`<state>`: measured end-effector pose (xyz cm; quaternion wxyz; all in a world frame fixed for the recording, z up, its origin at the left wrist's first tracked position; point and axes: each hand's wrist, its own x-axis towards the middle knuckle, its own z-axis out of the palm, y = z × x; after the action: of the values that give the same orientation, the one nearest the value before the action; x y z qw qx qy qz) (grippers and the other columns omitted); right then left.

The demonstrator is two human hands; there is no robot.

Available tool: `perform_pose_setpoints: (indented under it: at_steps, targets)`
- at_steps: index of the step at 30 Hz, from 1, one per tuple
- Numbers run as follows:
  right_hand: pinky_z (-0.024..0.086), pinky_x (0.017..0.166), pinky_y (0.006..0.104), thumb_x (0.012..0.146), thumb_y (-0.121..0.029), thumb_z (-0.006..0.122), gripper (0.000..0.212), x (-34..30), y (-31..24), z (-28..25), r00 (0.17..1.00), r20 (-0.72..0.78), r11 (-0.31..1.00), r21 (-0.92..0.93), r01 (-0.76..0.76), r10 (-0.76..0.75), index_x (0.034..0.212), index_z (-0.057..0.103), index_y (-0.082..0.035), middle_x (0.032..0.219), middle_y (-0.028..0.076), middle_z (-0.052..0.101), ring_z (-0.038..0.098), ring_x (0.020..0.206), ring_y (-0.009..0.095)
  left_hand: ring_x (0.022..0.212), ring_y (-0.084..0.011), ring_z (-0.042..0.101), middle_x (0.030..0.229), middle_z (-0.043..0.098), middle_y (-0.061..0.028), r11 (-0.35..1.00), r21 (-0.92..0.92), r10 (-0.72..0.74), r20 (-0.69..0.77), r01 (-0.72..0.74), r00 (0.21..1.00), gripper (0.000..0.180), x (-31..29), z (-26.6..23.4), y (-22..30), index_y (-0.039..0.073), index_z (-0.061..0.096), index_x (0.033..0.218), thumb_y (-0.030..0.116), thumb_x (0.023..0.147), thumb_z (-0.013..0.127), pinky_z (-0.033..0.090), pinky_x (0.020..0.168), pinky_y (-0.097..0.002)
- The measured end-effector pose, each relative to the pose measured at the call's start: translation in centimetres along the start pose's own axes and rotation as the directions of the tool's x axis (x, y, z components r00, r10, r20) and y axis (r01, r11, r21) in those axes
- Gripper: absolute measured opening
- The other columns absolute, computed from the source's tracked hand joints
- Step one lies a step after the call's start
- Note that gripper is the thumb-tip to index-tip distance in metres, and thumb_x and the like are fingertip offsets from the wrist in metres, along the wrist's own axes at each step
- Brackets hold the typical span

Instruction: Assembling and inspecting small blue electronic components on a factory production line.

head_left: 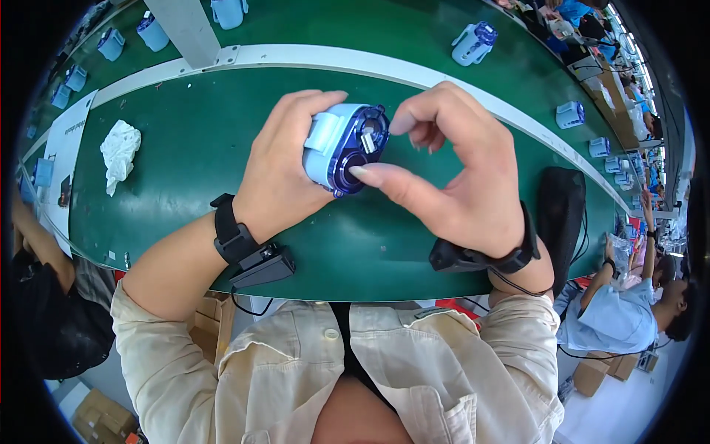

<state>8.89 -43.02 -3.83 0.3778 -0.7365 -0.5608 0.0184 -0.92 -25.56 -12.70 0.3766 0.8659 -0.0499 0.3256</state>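
My left hand (287,152) is wrapped round a light-blue plastic container (317,152), tilted so that its dark-blue see-through lid (343,148) faces right. A small white piece (368,143) sits on the lid, above a round ring. My right hand (466,170) curves in a C shape beside the lid. Its thumb tip touches or nearly touches the ring, while the index fingertip is close to the lid's upper right edge. Nothing shows between thumb and fingers. The container's underside is hidden by my left hand.
A crumpled white tissue (120,154) lies on the green table (185,177). Beyond a white rail (325,55), similar blue containers (474,43) stand along a green strip. A black case (560,218) lies right of my right wrist. Other people (614,311) are at both sides.
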Motion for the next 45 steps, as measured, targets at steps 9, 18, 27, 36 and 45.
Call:
perform_pose_setpoints:
  at_steps: [9,18,27,36,45]
  targets:
    - [0.042,0.058,0.0220,0.080,-0.003,0.073,0.011,0.0,1.2,1.7,0.970,-0.039,0.918,0.336,-0.212,0.239,0.085,0.065,0.002,0.076,0.006,0.063,0.055,0.065,0.010,0.101,-0.0252,0.063,0.115,0.060,-0.0131,0.998,-0.032,-0.050,-0.013,0.050,0.999,0.069,0.0,0.1,0.2,0.005,0.050,0.124,0.016,0.066,0.087,0.051,0.086,-0.0333]
    - [0.046,0.057,0.0225,0.082,0.002,0.070,0.008,0.3,2.7,2.4,0.966,-0.179,0.982,-0.050,0.181,-0.187,0.088,0.067,0.007,0.077,0.010,0.066,0.059,0.064,0.014,0.101,-0.0228,0.063,0.114,0.062,-0.0103,0.994,-0.066,-0.089,0.033,0.091,0.995,0.069,-0.2,0.1,0.0,0.006,0.050,0.123,0.015,0.066,0.087,0.051,0.086,-0.0320]
    - [0.050,0.056,0.0284,0.077,0.004,0.071,0.017,-0.1,2.3,3.8,0.888,-0.220,0.877,-0.369,0.307,-0.403,0.093,0.068,0.006,0.076,0.014,0.065,0.062,0.062,0.023,0.100,-0.0246,0.063,0.114,0.061,-0.0117,0.995,0.026,-0.097,-0.047,0.098,0.994,0.065,-0.4,0.1,0.2,0.007,0.052,0.122,0.014,0.066,0.084,0.050,0.085,-0.0317]
    - [0.049,0.055,0.0293,0.073,0.003,0.073,0.024,-0.6,1.1,3.7,0.935,-0.167,0.860,-0.468,0.203,-0.312,0.096,0.067,0.005,0.076,0.014,0.064,0.062,0.063,0.025,0.101,-0.0256,0.062,0.117,0.060,-0.0128,0.984,0.175,-0.001,-0.098,0.018,0.995,0.063,-0.2,0.0,0.0,0.007,0.054,0.123,0.013,0.067,0.083,0.050,0.086,-0.0317]
    - [0.051,0.062,0.0274,0.078,-0.002,0.072,0.026,0.0,5.0,2.5,0.827,-0.014,0.704,-0.533,0.469,-0.562,0.103,0.067,0.004,0.086,0.012,0.067,0.064,0.070,0.022,0.095,-0.0254,0.063,0.109,0.061,-0.0141,0.975,0.191,-0.095,-0.097,0.112,0.991,0.059,0.3,-0.2,1.6,0.003,0.054,0.119,0.012,0.067,0.081,0.050,0.084,-0.0315]
